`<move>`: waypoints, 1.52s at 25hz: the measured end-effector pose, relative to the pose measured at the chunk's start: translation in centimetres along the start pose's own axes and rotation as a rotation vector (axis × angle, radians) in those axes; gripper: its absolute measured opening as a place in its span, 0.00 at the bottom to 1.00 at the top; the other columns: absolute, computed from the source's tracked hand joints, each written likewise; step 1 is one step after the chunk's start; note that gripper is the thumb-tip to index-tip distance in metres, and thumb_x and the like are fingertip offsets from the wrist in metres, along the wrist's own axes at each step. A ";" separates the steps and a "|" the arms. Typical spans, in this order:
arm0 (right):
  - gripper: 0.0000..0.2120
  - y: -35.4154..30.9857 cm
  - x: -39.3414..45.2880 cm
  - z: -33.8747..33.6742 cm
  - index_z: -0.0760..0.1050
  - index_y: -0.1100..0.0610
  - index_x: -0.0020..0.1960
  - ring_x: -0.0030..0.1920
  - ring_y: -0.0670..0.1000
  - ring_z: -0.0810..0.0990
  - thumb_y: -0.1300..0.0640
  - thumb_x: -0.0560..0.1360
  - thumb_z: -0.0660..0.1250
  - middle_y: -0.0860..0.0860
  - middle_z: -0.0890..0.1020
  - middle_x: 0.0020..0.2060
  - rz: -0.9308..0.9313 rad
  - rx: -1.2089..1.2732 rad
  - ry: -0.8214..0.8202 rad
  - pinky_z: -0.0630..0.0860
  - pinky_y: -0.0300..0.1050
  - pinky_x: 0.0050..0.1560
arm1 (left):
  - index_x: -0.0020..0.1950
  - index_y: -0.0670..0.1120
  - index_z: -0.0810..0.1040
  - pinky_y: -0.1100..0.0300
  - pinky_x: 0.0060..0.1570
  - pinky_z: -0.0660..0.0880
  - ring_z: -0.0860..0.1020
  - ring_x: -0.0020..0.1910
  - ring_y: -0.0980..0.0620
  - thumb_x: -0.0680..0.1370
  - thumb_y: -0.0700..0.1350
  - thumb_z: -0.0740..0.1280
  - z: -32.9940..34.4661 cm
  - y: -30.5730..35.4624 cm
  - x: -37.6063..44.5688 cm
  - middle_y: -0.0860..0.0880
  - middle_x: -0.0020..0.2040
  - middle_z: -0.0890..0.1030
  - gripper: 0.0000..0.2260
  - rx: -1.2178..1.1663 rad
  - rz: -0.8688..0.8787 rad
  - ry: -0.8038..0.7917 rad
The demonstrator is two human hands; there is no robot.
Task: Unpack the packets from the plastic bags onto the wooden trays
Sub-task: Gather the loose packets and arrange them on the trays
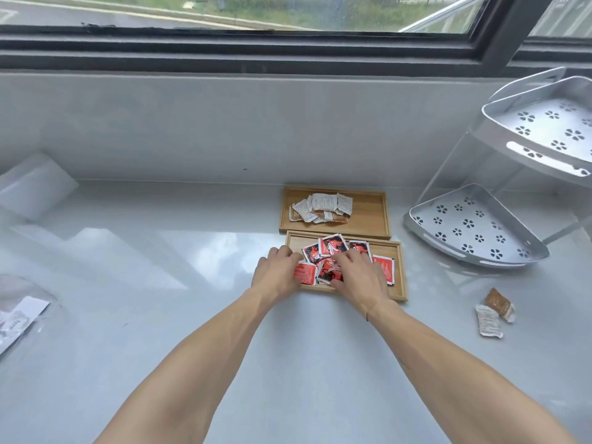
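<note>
A: Head view, surface first. Pale glossy tabletop (198,315) w/ window glare on it, running back to a low white wall under a dark-framed window (243,43); road and grass outside.

B: Trays?

A: Two wooden ones, right of centre, touching long side to long side. Far tray (371,216) has a heap of white-and-brown packets (322,208) at its left half. Near tray (397,274) holds red-and-black packets (333,245), overlapping in a loose pile.

B: Hands?

A: Both on the near tray. Left hand (277,270) sits at the tray's left end, fingers bent, tips against a red packet (306,274) at the pile's edge. Right hand (357,275) lies palm-down over the pile's middle, fingers spread fairly flat on the packets. Grip on either side: can't tell whether anything is pinched, since the fingertips are hidden among the packets.

B: Rest of the room?

A: Grey two-tier corner rack (474,232) w/ flower-shaped cut-outs at right, upper tier cut off by the frame edge. Two stray packets (493,312) on the tabletop near the rack, well apart from the trays, one brown, one white.

B: Plastic bags?

A: One clear plastic bag (19,310) at the left edge, cut off, w/ a white sheet inside; print too blurred to read. A second pale, translucent thing (35,184) farther back on the left; can't say what it is. Packet text also too small to read.
</note>
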State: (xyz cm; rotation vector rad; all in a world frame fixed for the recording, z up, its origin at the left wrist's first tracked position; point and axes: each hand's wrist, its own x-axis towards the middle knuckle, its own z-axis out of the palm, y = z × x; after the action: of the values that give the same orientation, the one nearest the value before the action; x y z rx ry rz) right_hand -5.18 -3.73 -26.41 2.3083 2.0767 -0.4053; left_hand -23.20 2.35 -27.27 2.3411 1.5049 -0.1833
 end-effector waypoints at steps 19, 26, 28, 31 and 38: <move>0.16 18.7 -16.7 -2.3 0.77 0.48 0.59 0.60 0.54 0.76 0.44 0.78 0.57 0.50 0.81 0.58 0.267 0.001 -0.306 0.70 0.49 0.55 | 0.66 0.53 0.73 0.53 0.56 0.71 0.73 0.63 0.48 0.75 0.60 0.64 4.6 19.3 -4.5 0.50 0.63 0.76 0.22 0.038 0.215 -0.384; 0.15 25.9 -19.6 -2.9 0.79 0.49 0.55 0.57 0.54 0.79 0.43 0.76 0.59 0.51 0.82 0.55 0.320 0.055 -0.309 0.73 0.46 0.52 | 0.63 0.55 0.75 0.56 0.49 0.71 0.76 0.60 0.49 0.70 0.63 0.68 7.3 27.1 -4.7 0.51 0.60 0.77 0.25 0.085 0.168 -0.391; 0.15 27.3 -19.4 -2.8 0.78 0.48 0.57 0.58 0.54 0.78 0.44 0.76 0.60 0.51 0.81 0.56 0.311 0.048 -0.287 0.73 0.46 0.52 | 0.61 0.54 0.75 0.57 0.46 0.70 0.76 0.57 0.49 0.68 0.64 0.69 7.8 28.8 -4.6 0.51 0.58 0.78 0.25 0.077 0.128 -0.360; 0.16 29.0 -18.5 -2.9 0.74 0.48 0.63 0.61 0.54 0.76 0.47 0.77 0.62 0.51 0.79 0.60 0.243 0.025 -0.259 0.72 0.47 0.55 | 0.58 0.50 0.72 0.55 0.46 0.71 0.76 0.56 0.47 0.67 0.64 0.71 8.5 30.6 -4.3 0.49 0.56 0.77 0.27 0.066 0.062 -0.338; 0.27 30.2 -14.6 -2.8 0.64 0.43 0.73 0.71 0.58 0.64 0.60 0.78 0.61 0.53 0.66 0.73 0.002 -0.056 -0.203 0.65 0.51 0.63 | 0.58 0.47 0.70 0.55 0.42 0.69 0.76 0.55 0.44 0.66 0.55 0.73 9.4 32.7 -4.7 0.46 0.56 0.76 0.26 0.069 0.006 -0.350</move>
State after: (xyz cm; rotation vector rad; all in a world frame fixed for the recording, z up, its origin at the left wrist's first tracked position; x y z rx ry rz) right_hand 23.67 -21.11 -25.76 2.1382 1.9643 -0.5489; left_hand 4.95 -17.30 -27.42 2.2191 1.3370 -0.6177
